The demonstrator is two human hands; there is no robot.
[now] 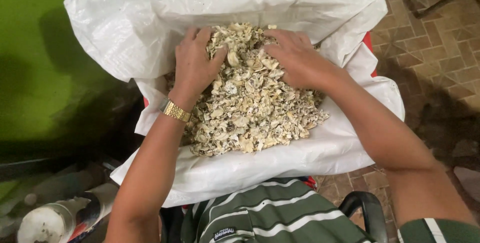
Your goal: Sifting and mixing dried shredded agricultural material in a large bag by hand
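Bright green wall [35, 48] at left, brown patterned tile floor [440, 48] at right, white cylindrical container [47, 223] at lower left, black chair arm [367, 208] beside green-and-white striped shirt [270, 213], gold wristwatch [175, 110].

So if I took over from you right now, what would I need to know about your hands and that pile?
Left hand: palm down on the left side of the pile of pale dried shell pieces, fingers pushed in, gold watch on the wrist.
Right hand: palm down on the upper right of the pile, fingers curled into the pieces.
The pile sits heaped in the opened white sack, whose edges are folded outward. The sack is in front of the lap, over something red.
Done: sack is open, both hands are in the heap.
Left: nothing has been lifted out; I see no sorted pieces set aside anywhere.
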